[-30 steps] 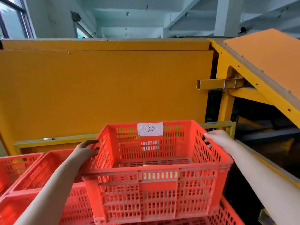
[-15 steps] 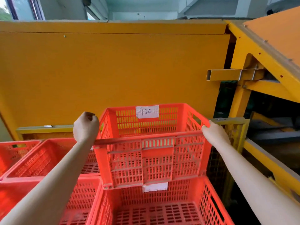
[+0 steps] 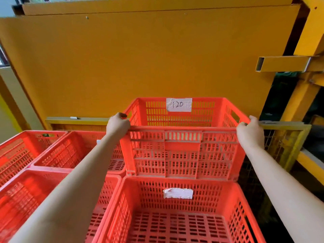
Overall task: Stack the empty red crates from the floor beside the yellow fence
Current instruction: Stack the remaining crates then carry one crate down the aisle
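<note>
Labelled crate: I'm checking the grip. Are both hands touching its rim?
Touching. The head view shows the left hand and right hand curled over the labelled crate's near rim corners.

front right crate (image 3: 210, 195) runs off the bottom edge; front left crate (image 3: 22, 199) blurred.

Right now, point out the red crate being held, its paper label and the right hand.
red crate (image 3: 182, 155), head view, middle of its near slatted wall.
paper label (image 3: 179, 104), head view, centre of the white sheet.
right hand (image 3: 249, 131), head view, back of the hand.
</note>
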